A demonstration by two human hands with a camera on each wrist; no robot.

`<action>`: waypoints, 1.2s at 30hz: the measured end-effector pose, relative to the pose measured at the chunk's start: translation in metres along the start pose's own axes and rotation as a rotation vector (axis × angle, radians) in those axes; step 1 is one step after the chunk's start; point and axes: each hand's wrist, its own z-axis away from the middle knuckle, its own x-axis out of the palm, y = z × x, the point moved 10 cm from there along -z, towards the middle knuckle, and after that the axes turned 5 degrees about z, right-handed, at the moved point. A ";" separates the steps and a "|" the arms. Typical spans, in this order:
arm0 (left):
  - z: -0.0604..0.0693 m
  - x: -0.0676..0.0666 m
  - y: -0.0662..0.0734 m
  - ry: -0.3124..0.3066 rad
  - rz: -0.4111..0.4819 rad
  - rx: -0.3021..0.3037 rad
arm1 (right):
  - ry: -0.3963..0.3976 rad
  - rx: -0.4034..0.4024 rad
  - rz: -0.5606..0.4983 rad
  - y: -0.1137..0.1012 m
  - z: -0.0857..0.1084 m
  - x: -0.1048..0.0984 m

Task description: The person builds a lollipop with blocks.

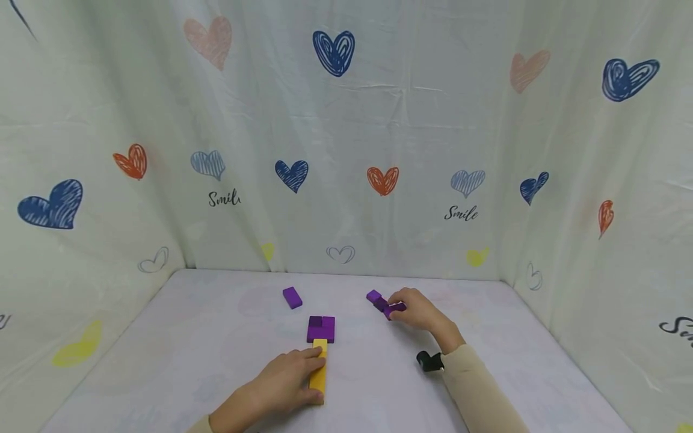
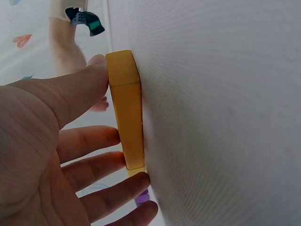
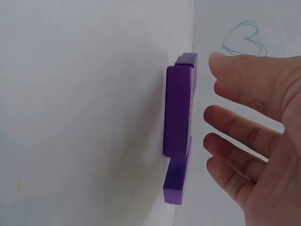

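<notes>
A pale curtain (image 1: 260,114), printed with hearts in dark blue, light blue, orange, pink and yellow and with the word "Smile", hangs around the left, far and right edges of the white surface (image 1: 216,337). A person's cream sleeve (image 1: 482,391) crosses the right part of that surface.

The left hand (image 1: 289,379) rests on a yellow strip (image 1: 318,380), its fingers extended and laid along it rather than clenched, the thumb at the end toward the near edge. The strip lies flat, roughly midway between the left and right edges and pointing toward the far edge.

The right hand (image 1: 418,311) is held loosely curved, its fingers released; the right wrist view shows a small gap between the fingertips and a staggered row of purple blocks (image 1: 381,304). The row lies nearer the far edge than the strip does, right of the surface's middle, with one end angled toward the far edge.

A purple square (image 1: 326,334) stands at the strip's far end, its far left part darker; whether the two touch cannot be told. A dark device (image 1: 428,361) sits at the right wrist. A single purple block (image 1: 292,297) lies near the far edge, closer to the far left corner than the far right one.
</notes>
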 end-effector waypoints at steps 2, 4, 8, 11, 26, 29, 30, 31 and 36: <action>0.000 0.000 0.000 -0.004 0.001 -0.008 | 0.006 0.010 0.022 0.008 0.001 0.002; -0.001 0.000 0.000 -0.008 0.002 -0.016 | 0.006 0.027 0.040 0.014 0.001 0.003; -0.001 0.000 0.000 -0.012 0.006 -0.020 | 0.010 0.057 0.075 0.023 0.003 0.006; -0.001 0.000 0.000 -0.014 0.004 -0.017 | 0.018 0.078 0.098 0.027 0.004 0.006; -0.002 0.001 -0.002 -0.013 0.007 -0.016 | -0.047 0.087 0.070 0.014 0.006 0.012; -0.002 0.002 -0.003 -0.015 0.011 -0.017 | -0.057 0.117 0.074 0.013 0.008 0.008; -0.002 0.002 -0.003 -0.014 0.013 -0.017 | -0.062 0.134 0.073 0.014 0.009 0.007; -0.003 0.002 -0.003 -0.015 0.013 -0.020 | -0.066 0.147 0.071 0.015 0.010 0.006; -0.002 0.001 -0.002 -0.013 0.008 -0.012 | -0.098 0.175 0.055 0.018 0.012 0.009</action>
